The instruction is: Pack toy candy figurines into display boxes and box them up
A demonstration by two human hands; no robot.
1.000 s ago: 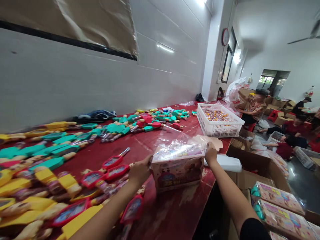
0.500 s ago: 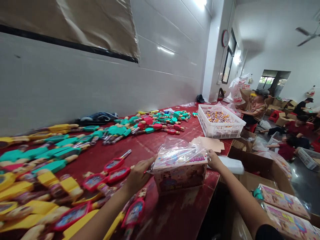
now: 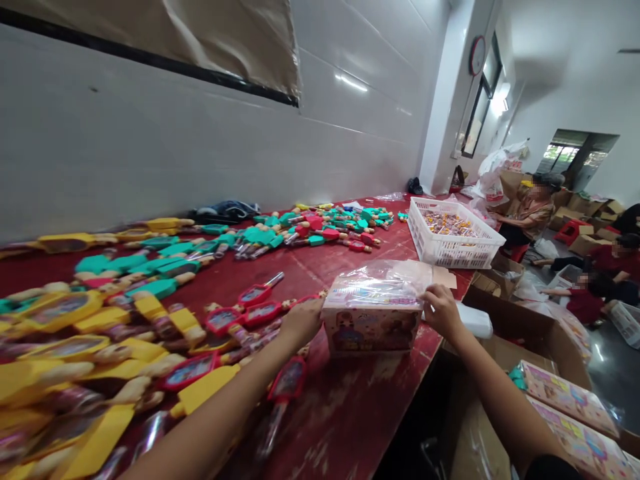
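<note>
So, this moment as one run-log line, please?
left hand: at printed box, left end; right hand: at clear film, right end; box: on red table

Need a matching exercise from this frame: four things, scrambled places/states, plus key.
Things
1. Left hand
2. Printed box
3. White plastic crate
4. Round wall clock

Places/states
A. Mounted high, red-rimmed
B. Clear film over its top
C. At the box's left end
D. Holds many small purple-and-orange items

Pairs: 1-C, 2-B, 3-D, 4-A
</note>
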